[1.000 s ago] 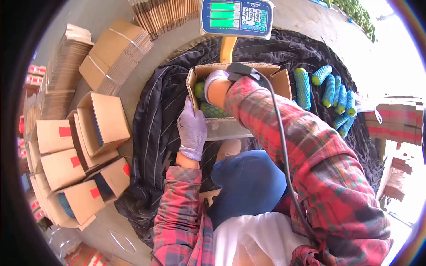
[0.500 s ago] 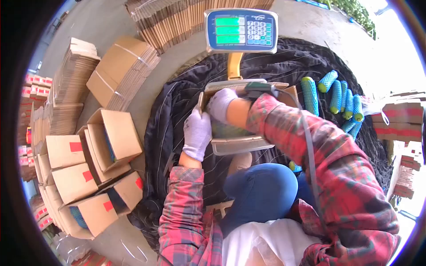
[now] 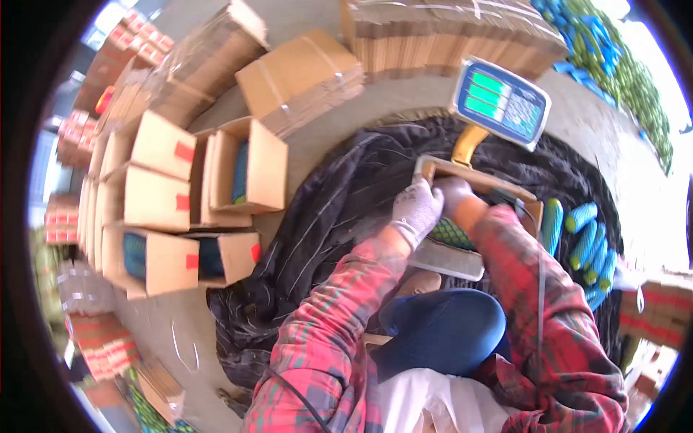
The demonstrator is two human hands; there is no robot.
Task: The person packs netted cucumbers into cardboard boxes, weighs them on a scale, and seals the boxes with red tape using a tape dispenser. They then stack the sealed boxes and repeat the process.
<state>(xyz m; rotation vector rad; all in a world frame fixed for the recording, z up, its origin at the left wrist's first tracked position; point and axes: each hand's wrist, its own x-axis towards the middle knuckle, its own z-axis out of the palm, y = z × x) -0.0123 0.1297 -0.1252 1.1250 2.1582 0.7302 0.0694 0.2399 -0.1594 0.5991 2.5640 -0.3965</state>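
Note:
A small cardboard box (image 3: pixel 498 184) sits on the metal pan (image 3: pixel 440 260) of a weighing scale, whose lit green display (image 3: pixel 500 102) stands behind it on a yellow post. My left hand (image 3: pixel 419 208), in a pale glove, grips the box's left wall near the back corner. Beside it, my gloved right hand (image 3: pixel 453 193) reaches into the box, its fingers hidden from view. Below that hand, a green vegetable in netting (image 3: pixel 451 234) shows inside. A dark device with a strap (image 3: pixel 505 198) lies at my right wrist, over the box.
Several green vegetables in blue net sleeves (image 3: pixel 593 245) lie right of the scale on a black cloth (image 3: pixel 310 216). Open cartons (image 3: pixel 162 202) with red labels stand at left, some holding blue-netted pieces. Bundled flat cardboard (image 3: pixel 447 43) is stacked behind. Green produce (image 3: pixel 635 86) is heaped far right.
The view has swung left, so the scale and box appear farther right. My left hand stays at the box's left wall; my right hand remains inside, and more green netting shows.

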